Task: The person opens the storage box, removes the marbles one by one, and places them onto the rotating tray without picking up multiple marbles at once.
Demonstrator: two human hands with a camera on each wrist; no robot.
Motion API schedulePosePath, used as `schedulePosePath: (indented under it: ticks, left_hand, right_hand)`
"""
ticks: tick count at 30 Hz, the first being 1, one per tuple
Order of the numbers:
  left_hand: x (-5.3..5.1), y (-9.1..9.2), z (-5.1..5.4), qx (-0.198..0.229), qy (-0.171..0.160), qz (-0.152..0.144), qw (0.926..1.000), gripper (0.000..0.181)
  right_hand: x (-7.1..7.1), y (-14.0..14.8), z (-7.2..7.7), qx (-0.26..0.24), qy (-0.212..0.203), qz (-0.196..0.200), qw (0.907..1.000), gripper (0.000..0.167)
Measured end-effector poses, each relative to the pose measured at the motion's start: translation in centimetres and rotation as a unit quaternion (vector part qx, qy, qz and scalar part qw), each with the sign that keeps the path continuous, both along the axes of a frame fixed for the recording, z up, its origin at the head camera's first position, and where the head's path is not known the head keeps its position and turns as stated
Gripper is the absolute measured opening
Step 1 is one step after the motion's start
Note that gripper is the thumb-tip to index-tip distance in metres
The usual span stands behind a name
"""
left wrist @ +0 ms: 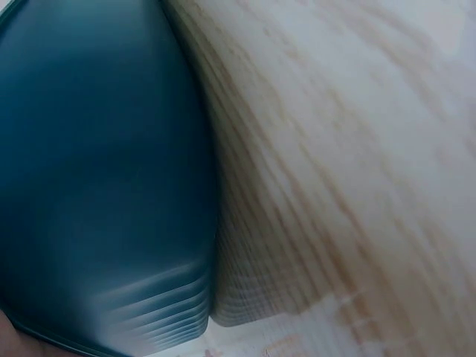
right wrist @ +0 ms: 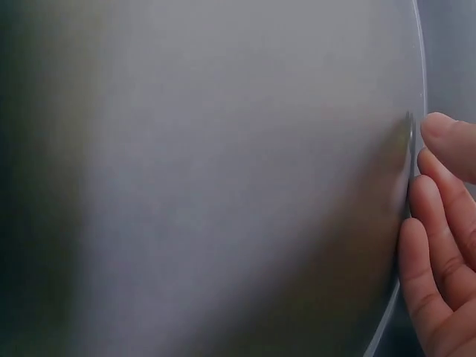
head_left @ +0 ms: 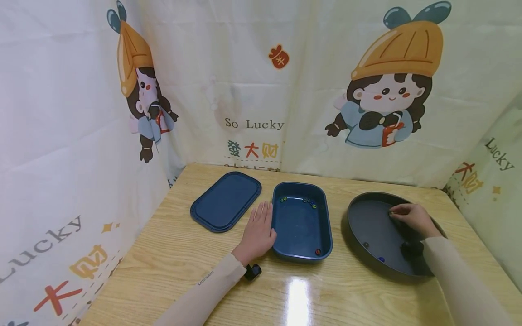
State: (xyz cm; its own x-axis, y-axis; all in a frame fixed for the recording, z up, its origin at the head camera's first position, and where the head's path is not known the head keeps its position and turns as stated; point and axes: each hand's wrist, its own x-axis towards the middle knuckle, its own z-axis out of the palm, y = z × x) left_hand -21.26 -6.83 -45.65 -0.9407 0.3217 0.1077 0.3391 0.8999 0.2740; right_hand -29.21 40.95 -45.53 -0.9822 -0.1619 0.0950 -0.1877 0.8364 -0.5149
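My left hand [head_left: 256, 233] lies with straight fingers along the left side of a deep blue rectangular container [head_left: 302, 233], whose outer wall fills much of the left wrist view. Inside it are a red marble [head_left: 318, 251], green marbles [head_left: 284, 199] and a few others near the far end. Over a round dark grey pan [head_left: 377, 226], my right hand [head_left: 413, 218] pinches a small marble [head_left: 390, 213] at its fingertips; the right wrist view does not show that marble clearly. A blue marble [head_left: 381, 259] and a dark marble [head_left: 365, 244] lie in the pan's near left part.
A flat blue lid [head_left: 226, 201] rests on the wooden table [head_left: 163, 262], left of the container. Printed curtains [head_left: 236, 81] close off the table's back and sides. The pan's raised rim stands near the right edge of the table.
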Motion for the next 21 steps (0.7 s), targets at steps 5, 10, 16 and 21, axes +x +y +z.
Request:
schedulePosePath:
  ticks: [5, 10, 16, 21]
  left_hand:
    - [-0.08, 0.06, -0.01, 0.001, -0.003, 0.002, 1.0000, 0.068]
    - [-0.07, 0.09, -0.02, 0.001, -0.005, 0.004, 1.0000, 0.068]
    - [-0.06, 0.10, -0.02, 0.000, -0.004, 0.004, 1.0000, 0.068]
    - [-0.02, 0.08, 0.10, 0.003, 0.008, 0.000, 1.0000, 0.066]
  right_hand:
    - [-0.16, -0.03, -0.11, 0.001, -0.004, -0.003, 1.0000, 0.025]
    - [-0.35, 0.01, -0.31, 0.003, -0.013, 0.001, 0.9999, 0.023]
    - [-0.36, 0.06, -0.35, 0.000, -0.016, 0.007, 0.9999, 0.024]
    - [-0.16, -0.07, 0.17, -0.008, -0.027, 0.013, 0.9995, 0.030]
